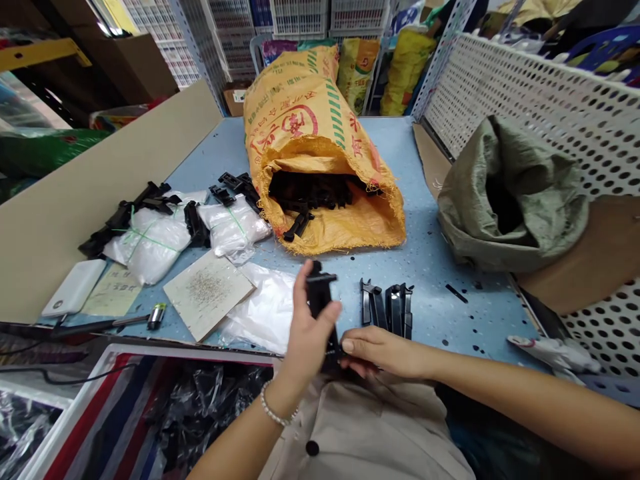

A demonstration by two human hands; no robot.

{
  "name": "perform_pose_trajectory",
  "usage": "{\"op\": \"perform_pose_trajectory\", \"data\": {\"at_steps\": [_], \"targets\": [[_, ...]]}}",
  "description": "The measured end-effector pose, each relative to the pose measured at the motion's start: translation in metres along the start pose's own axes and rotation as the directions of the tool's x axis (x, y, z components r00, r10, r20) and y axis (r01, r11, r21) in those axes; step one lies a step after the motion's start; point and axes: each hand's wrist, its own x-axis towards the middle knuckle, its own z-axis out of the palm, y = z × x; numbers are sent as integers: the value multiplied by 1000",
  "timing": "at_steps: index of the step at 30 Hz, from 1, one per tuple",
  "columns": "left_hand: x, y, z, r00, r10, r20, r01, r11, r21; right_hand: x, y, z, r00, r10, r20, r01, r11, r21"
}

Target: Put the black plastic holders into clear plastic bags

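Observation:
My left hand (311, 333) is wrapped round a long black plastic part (320, 290), held upright at the table's front edge. My right hand (375, 350) is closed at that part's lower end, thumb and fingers pinched together against it; its fingertips are partly hidden. Just beyond my right hand, several similar black plastic parts (387, 308) lie side by side on the blue table (480, 320). Clear plastic bags (265, 303) lie flat to the left of my left hand. An open yellow woven sack (320, 133) lies behind, with many black parts inside its mouth.
Bundles of clear bags (150, 243) tied with green string and loose black parts (125, 217) lie left. Nearby are a speckled square board (207, 293), a white power bank (75, 287) and a hammer-like tool (156, 317). A grey-green sack (510, 193) stands right, by a perforated panel (530, 87).

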Motion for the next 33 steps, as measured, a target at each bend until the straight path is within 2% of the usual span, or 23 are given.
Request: {"op": "perform_pose_trajectory", "data": {"at_steps": [1,2,4,5,6,8,9,12,14,15,17,18,19,20,22,24,26,27,29,30,31,32,33], "targets": [[5,-3,-1,986,-165,1,164,979,-125,-2,-5,-2,991,-109,-72,89,967,-238],[9,-7,-1,947,-320,26,317,919,-235,-3,-9,-3,966,-238,-106,160,862,-481],[15,-14,-1,840,-530,118,534,766,-358,-4,-14,-3,890,-454,-33,235,521,-820],[15,-18,0,800,-580,152,590,716,-374,-4,-15,-1,855,-518,35,256,362,-896],[14,-20,0,779,-606,165,618,693,-371,-3,-14,0,822,-562,95,272,240,-932],[9,-20,1,788,-598,148,610,723,-324,-1,-8,2,770,-620,155,279,109,-954],[6,-17,2,819,-562,117,570,771,-286,1,-4,3,750,-642,157,276,88,-957],[-4,-2,5,950,-312,3,309,938,-160,2,6,5,720,-679,143,308,128,-943],[-8,9,7,987,-158,14,159,984,-78,2,10,9,726,-675,130,378,235,-895],[-10,14,8,990,-128,52,131,990,-50,1,11,13,746,-658,101,411,335,-848],[-13,19,9,988,-112,103,114,993,-12,0,11,22,848,-530,-31,389,660,-642],[-14,20,9,991,-95,98,96,995,1,-1,11,26,900,-425,-97,325,803,-500],[-15,20,8,995,-61,79,60,998,14,-1,10,29,944,-304,-127,243,903,-353],[-15,18,7,998,-18,55,16,999,29,-2,10,30,976,-185,-112,156,961,-227],[-12,13,5,999,28,27,-29,999,37,-3,7,27,999,-29,-38,25,995,-101],[-6,6,4,998,-55,24,56,998,-22,-4,2,18,998,-9,-63,0,990,-141],[3,-1,4,979,-200,29,202,971,-131,-6,-2,7,970,-164,-180,84,920,-382],[7,-3,5,965,-258,39,261,948,-183,-6,-4,4,939,-283,-198,136,831,-540],[12,-8,6,945,-321,66,327,912,-247,-6,-5,1,887,-446,-120,207,616,-760],[13,-9,7,942,-328,71,335,906,-259,-6,-4,2,874,-478,-86,225,556,-800],[12,-10,8,942,-328,67,334,906,-259,-5,-2,5,872,-483,-84,231,556,-798],[10,-10,9,942,-330,59,334,906,-262,-4,1,8,881,-457,-119,220,621,-752],[8,-10,10,948,-317,36,315,914,-257,-2,4,12,902,-393,-177,188,729,-658]]}}
